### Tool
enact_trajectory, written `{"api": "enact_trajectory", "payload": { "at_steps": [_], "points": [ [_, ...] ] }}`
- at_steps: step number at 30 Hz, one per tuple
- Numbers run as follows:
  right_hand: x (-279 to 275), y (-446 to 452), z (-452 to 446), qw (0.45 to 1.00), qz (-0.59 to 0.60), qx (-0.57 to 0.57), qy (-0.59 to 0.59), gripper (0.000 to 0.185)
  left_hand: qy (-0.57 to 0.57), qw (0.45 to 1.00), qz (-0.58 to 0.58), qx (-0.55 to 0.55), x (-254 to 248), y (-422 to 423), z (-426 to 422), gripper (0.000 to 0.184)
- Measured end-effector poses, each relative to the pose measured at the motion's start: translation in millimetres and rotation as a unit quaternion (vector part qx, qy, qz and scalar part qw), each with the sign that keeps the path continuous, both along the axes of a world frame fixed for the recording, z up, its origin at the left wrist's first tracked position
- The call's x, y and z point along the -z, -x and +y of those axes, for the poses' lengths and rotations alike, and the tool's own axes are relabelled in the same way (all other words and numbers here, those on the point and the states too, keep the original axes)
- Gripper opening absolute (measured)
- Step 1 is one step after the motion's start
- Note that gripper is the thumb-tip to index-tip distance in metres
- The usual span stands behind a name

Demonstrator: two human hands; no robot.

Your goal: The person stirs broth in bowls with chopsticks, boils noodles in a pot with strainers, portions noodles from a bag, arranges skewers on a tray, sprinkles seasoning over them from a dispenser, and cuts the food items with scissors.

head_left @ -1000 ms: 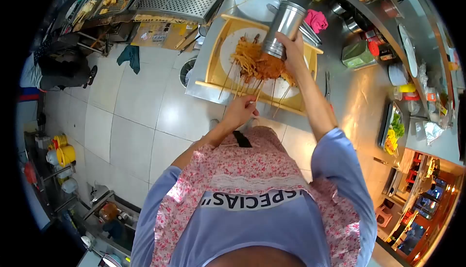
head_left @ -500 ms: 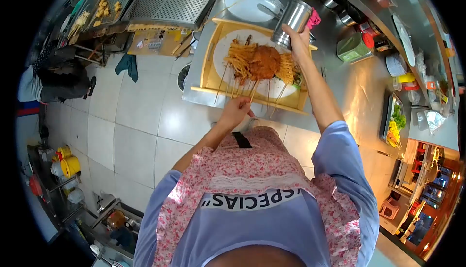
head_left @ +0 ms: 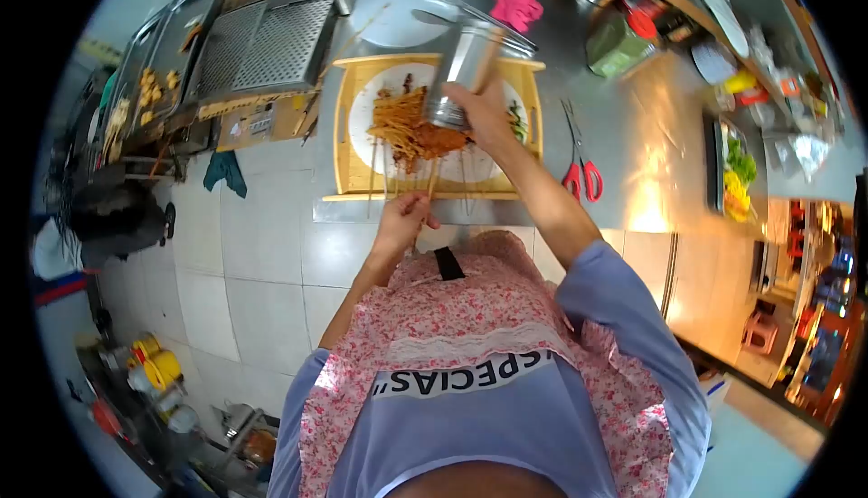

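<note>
In the head view my right hand [head_left: 485, 116] is wrapped round a shiny metal shaker [head_left: 463, 73], tilted with its lower end close above the food. My left hand [head_left: 404, 220] pinches the bottom end of a wooden skewer [head_left: 433, 175] at the tray's near edge. Golden strands that look like enoki mushrooms [head_left: 398, 123] and a flat reddish-brown piece [head_left: 440, 142] lie on a white plate [head_left: 363, 109]. That plate sits in a light wooden tray [head_left: 344, 150]. The shaker and right hand cover part of the food and plate.
Red-handled scissors [head_left: 583, 172] lie right of the tray. Behind it are another white plate [head_left: 389, 9], metal tongs [head_left: 497, 23] and a pink cloth [head_left: 517, 9]. A red-lidded jar [head_left: 619, 44] stands back right. Another person [head_left: 108, 218] is at far left.
My right hand has brought the shaker left and lower over the food. My left hand keeps its pinch on the skewer. The view has shifted, and the scissors show whole now.
</note>
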State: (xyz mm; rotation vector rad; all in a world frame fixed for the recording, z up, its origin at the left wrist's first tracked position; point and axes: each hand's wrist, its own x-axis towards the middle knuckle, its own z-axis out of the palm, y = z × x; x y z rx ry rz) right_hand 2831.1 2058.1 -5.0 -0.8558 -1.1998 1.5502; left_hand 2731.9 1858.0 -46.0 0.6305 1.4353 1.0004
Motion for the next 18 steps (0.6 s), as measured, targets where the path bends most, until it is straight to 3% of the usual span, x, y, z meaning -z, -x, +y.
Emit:
{"api": "enact_trajectory", "payload": {
  "at_steps": [1, 3, 5, 7, 8, 9, 15, 18],
  "points": [
    [-3, -4, -2, 0.997, -0.074, -0.014, 0.003, 0.060, 0.003, 1.000, -0.007, 0.016, -1, 1, 4, 0.027],
    [2, -11, 3, 0.975, 0.074, -0.008, 0.208, 0.063, 0.027, 0.999, 0.009, 0.027, -12, -2, 11, 0.026],
    [5, -40, 2, 0.989, 0.120, 0.066, 0.047, 0.053, 0.042, 0.999, 0.004, 0.018, -13, -1, 10, 0.025],
    [5, -82, 17, 0.962, 0.247, 0.063, 0.100, 0.046, 0.052, 0.998, -0.043, 0.002, -10, 3, 11, 0.025],
    [-2, -111, 35, 0.913, 0.339, 0.034, 0.225, 0.045, 0.054, 0.995, -0.087, -0.005, -11, 5, 12, 0.024],
    [-18, -133, 44, 0.870, 0.338, 0.163, 0.318, 0.041, 0.054, 0.990, -0.132, -0.008, -12, 4, 13, 0.024],
    [24, -268, 92, 0.759, 0.499, 0.212, 0.360, 0.041, 0.015, 0.994, -0.105, -0.028, -17, -5, 16, 0.019],
    [19, -296, 93, 0.575, 0.622, 0.236, 0.476, 0.073, -0.015, 0.996, -0.073, -0.050, -30, -14, 16, 0.017]
  ]
}}
